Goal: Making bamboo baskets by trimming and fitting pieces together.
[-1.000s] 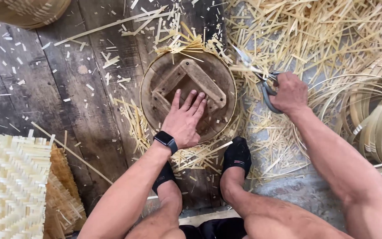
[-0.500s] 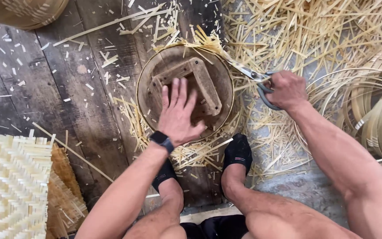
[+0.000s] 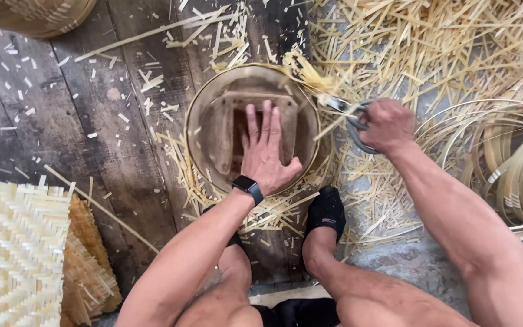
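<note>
At floor centre, betw. my knees and the strip pile, I see the round basket [image 3: 252, 130] lying on dark planks [image 3: 49, 121], its woven rim ringing a wooden form inside. My left hand [image 3: 266, 154] lies flat on that form, fingers [image 3: 260, 124] released and spread, pointing away from me; the basket wall curves around them on all sides, not gripped. Black watch [image 3: 248, 188] on that wrist. My right hand [image 3: 387, 125] is clenched on the scissors [image 3: 349, 115], blades at the basket's right rim, touching protruding strip ends [image 3: 304, 69]. Loose bamboo strips [image 3: 431, 42] cover the floor to the right; coiled strips [image 3: 509, 151] far right; woven mat [image 3: 13, 248] lower left.
</note>
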